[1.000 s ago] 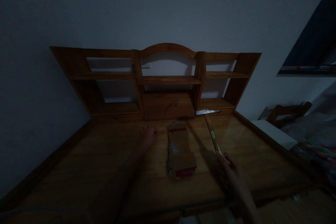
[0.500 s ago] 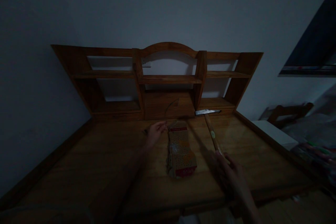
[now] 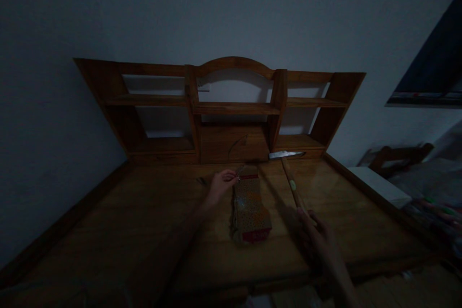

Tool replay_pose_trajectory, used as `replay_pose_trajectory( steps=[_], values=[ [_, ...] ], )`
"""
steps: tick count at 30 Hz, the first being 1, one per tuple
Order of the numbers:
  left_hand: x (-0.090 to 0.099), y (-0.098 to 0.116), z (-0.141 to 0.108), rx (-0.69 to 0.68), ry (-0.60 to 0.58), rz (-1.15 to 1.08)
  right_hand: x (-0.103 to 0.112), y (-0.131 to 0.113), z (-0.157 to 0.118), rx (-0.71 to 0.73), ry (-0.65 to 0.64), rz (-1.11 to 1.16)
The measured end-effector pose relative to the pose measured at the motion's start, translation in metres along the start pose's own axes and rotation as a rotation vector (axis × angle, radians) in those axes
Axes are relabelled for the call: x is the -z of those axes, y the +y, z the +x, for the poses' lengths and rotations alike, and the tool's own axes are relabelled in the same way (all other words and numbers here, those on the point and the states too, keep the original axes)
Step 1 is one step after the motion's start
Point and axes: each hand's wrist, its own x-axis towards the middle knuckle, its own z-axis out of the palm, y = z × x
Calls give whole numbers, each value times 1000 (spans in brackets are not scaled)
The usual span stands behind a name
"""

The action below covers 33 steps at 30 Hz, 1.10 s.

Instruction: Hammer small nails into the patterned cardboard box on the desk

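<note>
A hammer with a pale wooden handle is gripped near the handle's lower end by my right hand [image 3: 319,233], which is closed around it. The metal head of the hammer [image 3: 287,155] points away from me, raised toward the back of the desk. A flattened, worn cardboard piece [image 3: 251,207] with dark red ends lies on the desk between my hands. My left hand [image 3: 224,184] pinches at its upper left edge. A small glint shows at the fingertips, too small and dark to name.
The wooden desk [image 3: 151,211] has a shelf unit [image 3: 236,109] along its back against the wall. Small dark items [image 3: 201,181] lie left of my left hand. Beyond the right edge are a white surface [image 3: 378,185], a wooden chair [image 3: 404,156] and plastic bags [image 3: 433,183].
My left hand has moved slightly right, from beside the cardboard to its upper left edge. The right hand and hammer hold nearly the same position.
</note>
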Motion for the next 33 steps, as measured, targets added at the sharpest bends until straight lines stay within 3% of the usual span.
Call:
replay_pose_trajectory(
  steps=[7,16,21,23,27,33],
  values=[
    [-3,-11,0,-103,-49,207,-1,-6,-4,26,22,-53],
    [2,2,-4,-110,-88,378,0,0,0,38,-2,-49],
    [1,-4,-3,-136,-116,386,-5,-5,-3,93,7,-100],
    [0,-9,-1,-135,-113,386,-4,-8,-4,161,59,-203],
    [-2,-18,2,-139,-101,387,9,-21,-8,460,164,-509],
    [-2,-16,0,-130,-82,390,20,-54,-15,767,469,-1284]
  ],
)
